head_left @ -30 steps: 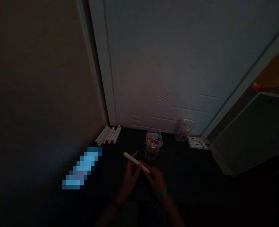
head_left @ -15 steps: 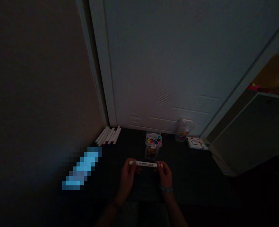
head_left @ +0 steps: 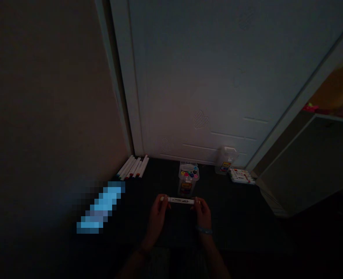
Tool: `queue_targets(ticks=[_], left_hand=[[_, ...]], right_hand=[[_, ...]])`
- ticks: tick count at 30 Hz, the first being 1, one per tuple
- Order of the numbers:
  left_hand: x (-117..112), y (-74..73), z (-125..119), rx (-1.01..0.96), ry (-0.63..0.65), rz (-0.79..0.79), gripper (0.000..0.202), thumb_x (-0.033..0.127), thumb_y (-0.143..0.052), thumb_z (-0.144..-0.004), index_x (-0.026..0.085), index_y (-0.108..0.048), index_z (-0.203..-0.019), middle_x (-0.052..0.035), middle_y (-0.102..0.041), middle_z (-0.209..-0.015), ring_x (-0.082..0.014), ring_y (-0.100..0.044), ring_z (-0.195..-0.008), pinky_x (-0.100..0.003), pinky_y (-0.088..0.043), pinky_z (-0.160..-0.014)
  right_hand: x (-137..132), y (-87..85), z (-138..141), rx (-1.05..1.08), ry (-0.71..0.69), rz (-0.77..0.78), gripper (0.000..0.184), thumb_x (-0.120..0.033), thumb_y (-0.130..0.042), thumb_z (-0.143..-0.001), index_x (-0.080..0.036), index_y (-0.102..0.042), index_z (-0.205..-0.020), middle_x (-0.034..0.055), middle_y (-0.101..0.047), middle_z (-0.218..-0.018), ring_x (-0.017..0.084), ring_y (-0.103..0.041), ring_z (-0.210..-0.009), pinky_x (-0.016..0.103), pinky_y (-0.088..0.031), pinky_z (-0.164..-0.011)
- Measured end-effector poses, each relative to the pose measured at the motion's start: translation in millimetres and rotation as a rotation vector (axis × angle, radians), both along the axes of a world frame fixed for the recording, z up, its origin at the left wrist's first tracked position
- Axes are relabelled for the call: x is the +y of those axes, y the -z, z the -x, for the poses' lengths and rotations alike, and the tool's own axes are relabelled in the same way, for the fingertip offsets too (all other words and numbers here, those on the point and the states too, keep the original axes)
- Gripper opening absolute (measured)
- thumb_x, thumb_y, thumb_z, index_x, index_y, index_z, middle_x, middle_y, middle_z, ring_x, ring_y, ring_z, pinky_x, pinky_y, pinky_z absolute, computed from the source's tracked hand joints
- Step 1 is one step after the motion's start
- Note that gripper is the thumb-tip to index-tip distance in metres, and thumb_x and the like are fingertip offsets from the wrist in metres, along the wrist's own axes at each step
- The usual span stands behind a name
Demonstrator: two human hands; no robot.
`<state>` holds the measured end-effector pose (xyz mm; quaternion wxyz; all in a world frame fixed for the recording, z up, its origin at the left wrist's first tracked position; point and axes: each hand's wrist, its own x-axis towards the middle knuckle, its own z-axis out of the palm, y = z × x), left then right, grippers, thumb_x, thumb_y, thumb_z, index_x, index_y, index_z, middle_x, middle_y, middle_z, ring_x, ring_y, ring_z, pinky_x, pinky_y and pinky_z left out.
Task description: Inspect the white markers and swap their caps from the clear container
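In dim light I hold a white marker (head_left: 180, 200) level between both hands. My left hand (head_left: 156, 219) pinches its left end and my right hand (head_left: 203, 215) pinches its right end, a wristband on that wrist. Just beyond the marker stands a clear tub of markers (head_left: 188, 178) with coloured caps showing on top.
A row of white markers (head_left: 133, 167) lies by the door frame at the left. A second clear tub (head_left: 226, 159) and a flat pack of markers (head_left: 241, 175) sit at the foot of the white door (head_left: 200, 77). A blurred bright patch (head_left: 100, 209) lies left; a dark cabinet (head_left: 311, 162) stands right.
A second ago the marker pointed up to the left, held near its lower end. Both hands have since turned it level, one at each end, and it has stayed there.
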<state>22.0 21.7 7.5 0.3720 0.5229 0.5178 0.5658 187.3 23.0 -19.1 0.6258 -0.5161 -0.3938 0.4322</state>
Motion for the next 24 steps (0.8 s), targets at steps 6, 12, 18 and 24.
queue_targets(ticks=[6,12,18,24], left_hand=[[-0.9,0.0,-0.4,0.024,0.039,0.016,0.027,0.044,-0.041,-0.085,0.019,-0.051,-0.08,0.0036,-0.048,-0.064,-0.0129,-0.048,-0.062,-0.021,-0.038,-0.061],[-4.3,-4.6,0.3,0.063,0.092,0.018,0.03,0.044,-0.041,-0.085,0.019,-0.053,-0.076,0.0028,-0.05,-0.063,-0.0135,-0.049,-0.062,-0.022,-0.039,-0.062],[-5.2,1.9,-0.2,0.073,0.167,0.062,0.039,0.047,-0.033,-0.087,0.019,-0.059,-0.082,-0.0027,-0.061,-0.078,-0.018,-0.055,-0.078,-0.027,-0.042,-0.074],[3.3,4.7,-0.2,0.056,0.17,0.053,0.04,0.05,-0.035,-0.085,0.018,-0.059,-0.08,-0.0027,-0.06,-0.073,-0.0179,-0.056,-0.072,-0.028,-0.042,-0.071]], right_hand=[[2.1,0.9,-2.3,0.011,0.026,0.023,0.038,-0.052,-0.058,-0.073,-0.016,-0.06,-0.082,-0.0027,-0.053,-0.058,0.012,-0.049,-0.056,0.021,-0.037,-0.053],[-7.6,-8.4,-1.0,-0.005,0.027,-0.001,0.034,-0.049,-0.05,-0.08,-0.016,-0.059,-0.084,-0.0025,-0.051,-0.059,0.011,-0.047,-0.055,0.021,-0.036,-0.052],[-11.2,-45.7,-22.5,-0.002,0.287,-0.143,0.029,-0.046,-0.044,-0.084,-0.019,-0.053,-0.078,-0.0058,-0.04,-0.056,0.009,-0.036,-0.047,0.02,-0.03,-0.044],[25.2,-175.9,-68.4,-0.261,0.4,-0.516,0.027,-0.041,-0.039,-0.088,-0.019,-0.052,-0.078,-0.0046,-0.041,-0.061,0.009,-0.037,-0.052,0.021,-0.031,-0.049]])
